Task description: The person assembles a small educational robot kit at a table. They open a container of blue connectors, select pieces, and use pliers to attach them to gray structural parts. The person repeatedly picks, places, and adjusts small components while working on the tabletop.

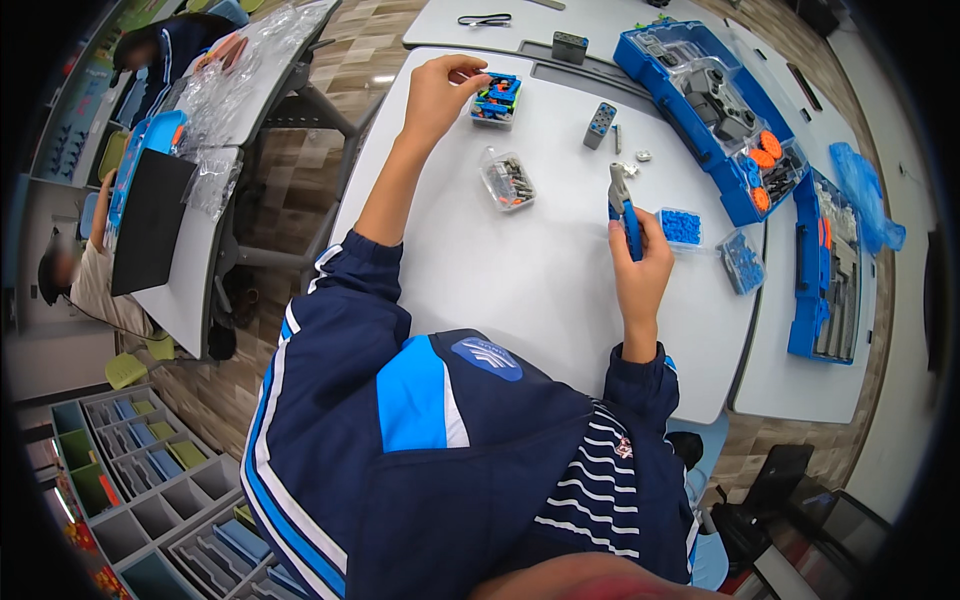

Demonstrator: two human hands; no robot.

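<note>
White table (520,270), right hand (640,268) hiding pliers (622,205) handles

- One view only, from a wide fisheye camera worn on the person's head, looking steeply down over their own chest and both forearms.
- The white bench (520,270) fills the middle of the picture and serves as the landmark; it sits close, within arm's reach.
- Past the bench, the view reaches further benches and wooden floor; straight edges bend toward the dark round rim.
- Nearer than the bench, the person's dark blue jacket (420,470) takes up the lower part of the picture.
- No second view shares the scene.
</note>
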